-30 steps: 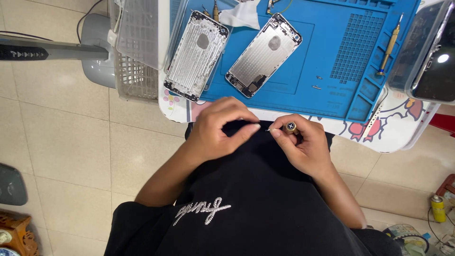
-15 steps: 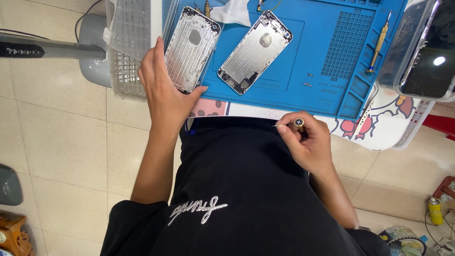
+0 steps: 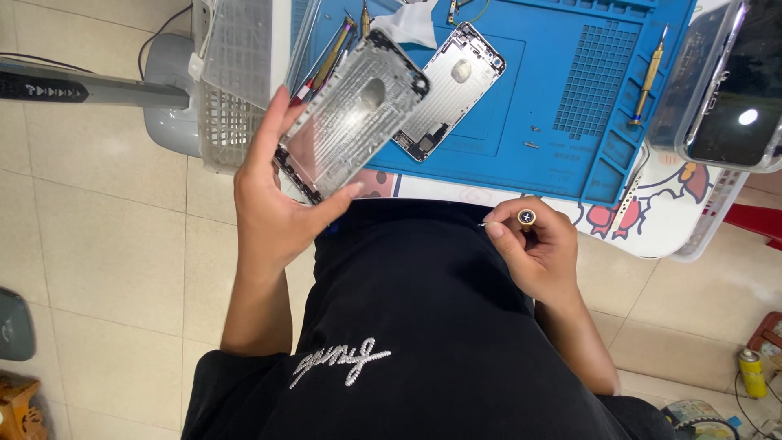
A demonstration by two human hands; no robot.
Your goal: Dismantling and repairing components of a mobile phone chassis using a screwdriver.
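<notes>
**Over the Lap: Housing Held Off the Mat, Driver Kept Low**

Above the front edge of the blue work mat (image 3: pixel 521 106), the left hand (image 3: pixel 273 212) grasps a silver phone housing (image 3: pixel 350 122) by its lower end, tilted, clear of the surface. The right hand (image 3: pixel 533 248) is clenched around a small gold-capped screwdriver (image 3: pixel 526 217), held over the black shirt.

Risks, as judged: the grip covers one end only, so the housing could slip towards the tiled floor (image 3: pixel 106 236). The driver tip sits close to fabric and could snag.

Surface: a second housing (image 3: pixel 452 90) lies on the mat, another screwdriver (image 3: pixel 648 77) near its grid section. A white mesh basket (image 3: pixel 224 98) stands at the left.
</notes>
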